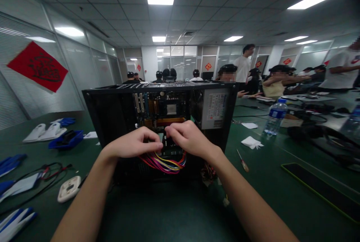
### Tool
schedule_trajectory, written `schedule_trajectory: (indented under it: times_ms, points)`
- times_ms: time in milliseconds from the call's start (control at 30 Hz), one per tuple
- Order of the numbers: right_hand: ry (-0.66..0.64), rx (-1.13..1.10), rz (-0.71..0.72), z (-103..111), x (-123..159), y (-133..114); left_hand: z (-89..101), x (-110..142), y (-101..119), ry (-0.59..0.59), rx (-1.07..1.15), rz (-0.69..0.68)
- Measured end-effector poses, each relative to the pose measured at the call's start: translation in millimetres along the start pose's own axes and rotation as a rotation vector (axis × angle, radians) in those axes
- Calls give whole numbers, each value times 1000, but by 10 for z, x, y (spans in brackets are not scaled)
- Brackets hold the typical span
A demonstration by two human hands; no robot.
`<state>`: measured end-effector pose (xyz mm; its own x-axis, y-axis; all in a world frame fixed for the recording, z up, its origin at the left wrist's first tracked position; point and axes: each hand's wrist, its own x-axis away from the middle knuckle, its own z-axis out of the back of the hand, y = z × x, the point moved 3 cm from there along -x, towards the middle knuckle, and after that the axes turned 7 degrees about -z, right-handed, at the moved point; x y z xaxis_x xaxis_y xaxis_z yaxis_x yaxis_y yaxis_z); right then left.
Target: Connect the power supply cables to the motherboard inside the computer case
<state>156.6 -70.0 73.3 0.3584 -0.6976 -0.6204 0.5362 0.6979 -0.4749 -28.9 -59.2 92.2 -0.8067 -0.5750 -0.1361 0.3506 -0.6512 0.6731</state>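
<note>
A black computer case [102, 112] stands on the table before me with its side off. Inside show the motherboard [157, 107] and a silver power supply [215, 111] at upper right. My left hand [140, 142] is in front of the lower board, fingers curled and thumb pressed in. Close beside it my right hand [187, 137] makes a pinch, fingertips pointing left. What either pinch holds is hidden. A bundle of coloured wires [168, 166] loops just below both hands, its ends out of sight. More wires [208, 174] hang at the lower right of the case.
To the right are a screwdriver [243, 161], crumpled paper [252, 142], a water bottle [275, 117] and a black mat [323, 189]. On the left lie a blue tray [66, 139], a white phone [69, 188], gloves [17, 223] and cables. Several people are beyond the case.
</note>
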Motion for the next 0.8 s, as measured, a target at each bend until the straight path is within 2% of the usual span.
schedule_trajectory:
  times_ms: [100,200,267,400,633,800]
  points:
    - [-177,228,38,-82,16,-110,99,39,-29,173,48,43]
    - [-218,186,29,-119,35,-239,147,53,-63,324,95,73]
    - [-217,126,14,-129,58,-309,142,48,-66,370,128,85]
    - [-169,198,-20,-132,117,-401,88,29,3,392,259,48]
    - [49,432,-82,-29,186,-531,-29,-11,67,408,559,19]
    - [108,460,-118,42,223,-551,-147,-101,82,352,750,-15]
